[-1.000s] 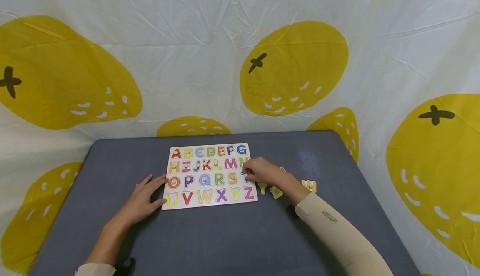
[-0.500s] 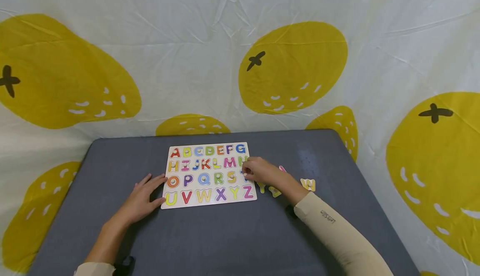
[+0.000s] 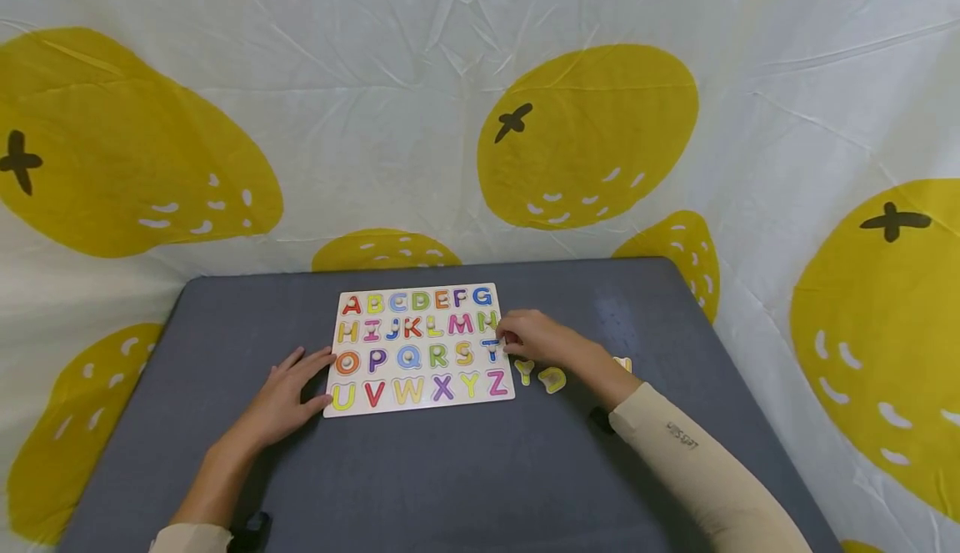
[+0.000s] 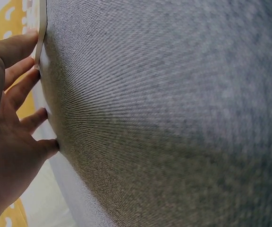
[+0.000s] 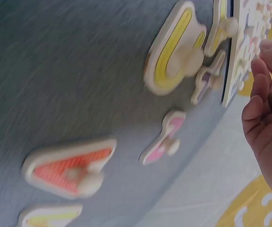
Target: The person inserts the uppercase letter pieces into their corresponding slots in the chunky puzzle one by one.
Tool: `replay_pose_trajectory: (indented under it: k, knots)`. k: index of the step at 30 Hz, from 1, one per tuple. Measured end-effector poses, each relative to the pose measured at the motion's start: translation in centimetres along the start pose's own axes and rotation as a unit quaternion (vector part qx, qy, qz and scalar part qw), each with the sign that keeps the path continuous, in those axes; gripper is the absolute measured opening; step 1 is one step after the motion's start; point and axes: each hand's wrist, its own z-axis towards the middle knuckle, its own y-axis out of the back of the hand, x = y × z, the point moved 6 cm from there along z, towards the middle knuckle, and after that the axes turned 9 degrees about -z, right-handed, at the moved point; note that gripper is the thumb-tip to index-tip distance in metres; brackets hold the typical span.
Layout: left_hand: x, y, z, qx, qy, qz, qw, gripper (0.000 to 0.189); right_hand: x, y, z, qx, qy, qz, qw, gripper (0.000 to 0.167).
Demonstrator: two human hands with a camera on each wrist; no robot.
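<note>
A wooden alphabet puzzle board [image 3: 431, 374] lies on the dark grey table, with coloured letters in rows from A to Z. My left hand [image 3: 285, 399] rests at its left edge, fingers spread; the left wrist view shows the thumb and fingertips at the board's rim [image 4: 42, 33]. My right hand [image 3: 534, 334] is over the board's right edge, beside the blue T [image 3: 490, 344]. Its fingers are loosely curled, with nothing visible between thumb and index finger in the right wrist view.
Right of the board lie a yellow Y piece [image 3: 524, 372] and a yellow U-shaped piece [image 3: 552, 380]. A yellow W piece [image 3: 626, 364] is mostly behind the forearm. The right wrist view adds knobbed purple [image 5: 204, 85], pink [image 5: 160, 145] and red [image 5: 63, 172] letter pieces.
My right hand has drawn back to the right from the T's place, and the blue T now shows more fully. The left hand has stayed at the board's edge.
</note>
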Motion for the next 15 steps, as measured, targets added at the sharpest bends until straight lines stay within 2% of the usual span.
replay_pose_trajectory:
  k: [9, 15]
  knots:
    - [0.0, 0.0, -0.1, 0.001, 0.002, 0.003, 1.0000, 0.067, -0.7, 1.2, -3.5, -0.004, 0.021, -0.008, 0.9997, 0.008]
    - [0.1, -0.1, 0.0, 0.001, 0.004, 0.002, 1.0000, 0.067, -1.4, 1.0, -6.0, 0.015, 0.033, 0.001, 0.9993, 0.012]
